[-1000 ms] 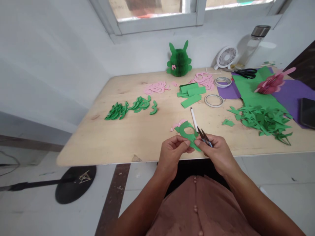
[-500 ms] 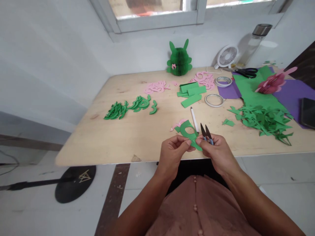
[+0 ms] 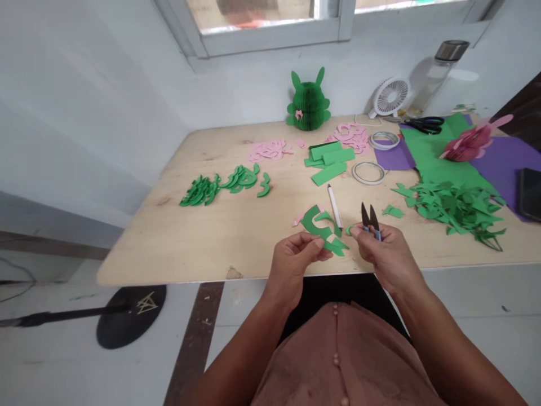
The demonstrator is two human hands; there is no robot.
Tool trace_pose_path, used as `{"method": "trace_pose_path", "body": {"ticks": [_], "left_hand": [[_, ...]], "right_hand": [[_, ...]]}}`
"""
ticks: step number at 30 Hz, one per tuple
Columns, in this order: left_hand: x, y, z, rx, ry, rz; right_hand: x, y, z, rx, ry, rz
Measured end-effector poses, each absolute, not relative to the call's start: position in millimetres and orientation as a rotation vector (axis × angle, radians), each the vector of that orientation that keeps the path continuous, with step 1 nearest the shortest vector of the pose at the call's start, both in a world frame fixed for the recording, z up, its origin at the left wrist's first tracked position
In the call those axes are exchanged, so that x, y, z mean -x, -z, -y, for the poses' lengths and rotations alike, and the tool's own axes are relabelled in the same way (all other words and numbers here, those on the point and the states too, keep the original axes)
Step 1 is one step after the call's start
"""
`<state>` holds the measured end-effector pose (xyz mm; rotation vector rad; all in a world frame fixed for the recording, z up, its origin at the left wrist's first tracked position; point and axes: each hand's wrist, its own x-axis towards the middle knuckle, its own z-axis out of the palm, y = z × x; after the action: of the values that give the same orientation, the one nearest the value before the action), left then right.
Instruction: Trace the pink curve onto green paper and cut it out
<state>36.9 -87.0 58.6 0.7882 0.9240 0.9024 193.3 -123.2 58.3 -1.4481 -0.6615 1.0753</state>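
My left hand (image 3: 296, 256) pinches a curved green paper cutout (image 3: 318, 224) just above the near edge of the wooden table (image 3: 203, 242). My right hand (image 3: 382, 251) is closed around small thread snips (image 3: 369, 219), blades pointing up and slightly apart, and its fingertips also hold a tiny green scrap (image 3: 349, 229). The two hands are a short gap apart. A white pen (image 3: 333, 205) lies on the table just behind the cutout, with a pink paper piece (image 3: 298, 219) beside it.
Green crescent cutouts (image 3: 220, 186) lie at left, pink cutouts (image 3: 270, 150) and green strips (image 3: 328, 160) in the middle, tape rings (image 3: 368, 172), a green scrap pile (image 3: 454, 206), coloured sheets, black scissors (image 3: 422, 124), a fan (image 3: 391, 97), a bottle and a green paper rabbit (image 3: 307, 101) behind.
The right hand has moved right, away from the left hand, taking the snips and a small scrap with it. The green cutout now shows an open cut where a closed hole was.
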Motion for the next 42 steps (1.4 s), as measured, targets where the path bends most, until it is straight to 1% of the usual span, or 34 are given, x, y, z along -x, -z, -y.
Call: {"method": "trace_pose_path", "body": {"ticks": [7, 9, 13, 16, 22, 27, 32, 42], "left_hand": [[-40, -62, 89, -0.677, -0.903, -0.900], [-40, -63, 89, -0.650, -0.900, -0.880], [-38, -62, 87, -0.615, -0.849, -0.817], [-36, -60, 86, -0.601, -0.805, -0.771], [-36, -61, 87, -0.618, -0.811, -0.768], [-37, -62, 88, -0.696, -0.902, -0.814], [-36, -59, 88, -0.755, -0.912, -0.797], [-32, -58, 86, -0.850, -0.891, -0.811]], "right_hand": [[-212, -54, 125, 1.753, -0.585, 1.035], [-212, -56, 131, 1.709, -0.639, 1.113], [-208, -56, 143, 1.547, -1.032, 1.194], [-204, -54, 146, 1.506, -1.187, 1.221], [-200, -55, 147, 1.528, -1.119, 1.349], [-200, -54, 149, 1.607, -0.983, 1.437], [-201, -53, 148, 1.634, -0.884, 1.489], [-203, -54, 149, 1.662, -0.917, 1.534]]}}
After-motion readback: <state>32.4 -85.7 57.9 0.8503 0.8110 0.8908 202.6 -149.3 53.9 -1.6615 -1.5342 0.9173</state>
